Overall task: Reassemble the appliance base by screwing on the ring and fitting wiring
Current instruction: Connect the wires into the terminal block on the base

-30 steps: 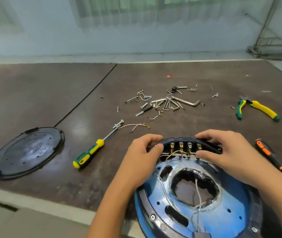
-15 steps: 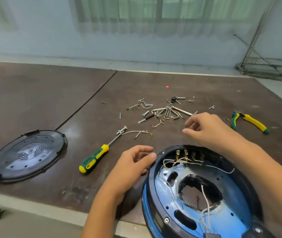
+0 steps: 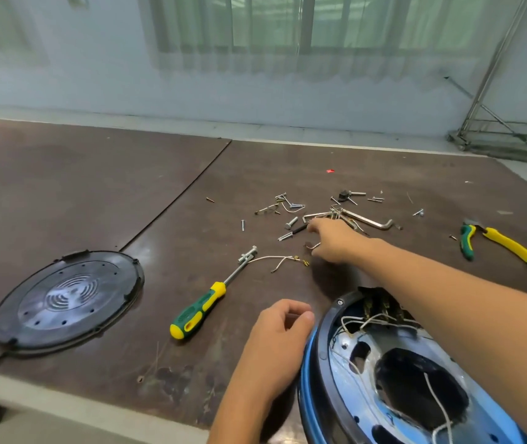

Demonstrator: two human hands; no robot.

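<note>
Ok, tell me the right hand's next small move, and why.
Probably pinch one screw from the loose pile and carry it to the base. The right hand is stretched over that pile, holding nothing visible, and the screwdriver lies untouched on the table.

Round black plastic cover (image 3: 63, 302) is lying far left on brown table (image 3: 95, 187). Green-and-yellow screwdriver (image 3: 198, 310) is lying between it and round blue appliance base (image 3: 321, 363). Scattered metal screws (image 3: 291, 222) are lying behind, and yellow-handled pliers (image 3: 496, 241) far right.
</note>
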